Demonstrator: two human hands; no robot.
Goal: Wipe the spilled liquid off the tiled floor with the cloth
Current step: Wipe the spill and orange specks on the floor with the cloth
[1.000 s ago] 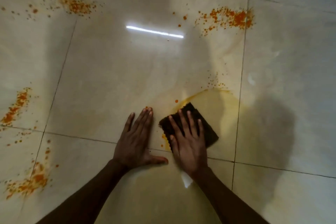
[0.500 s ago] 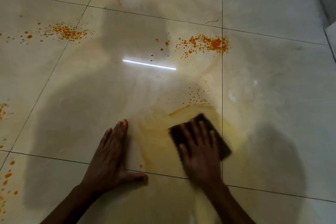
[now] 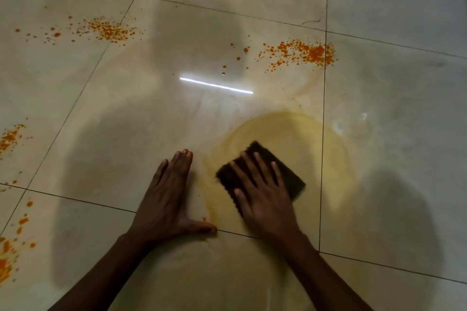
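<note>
While our left hand [image 3: 169, 199] has slid back in beside the cloth, flat and open on the tiled floor [image 3: 113, 121], we press the dark folded cloth [image 3: 261, 174] with our right hand's [image 3: 265, 199] straight, spread fingers inside the yellow smear [image 3: 316, 149].

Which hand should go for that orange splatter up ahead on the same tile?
Right. The right hand already presses the cloth, nearer the splatter; the left hand lies flat on the floor.
</note>
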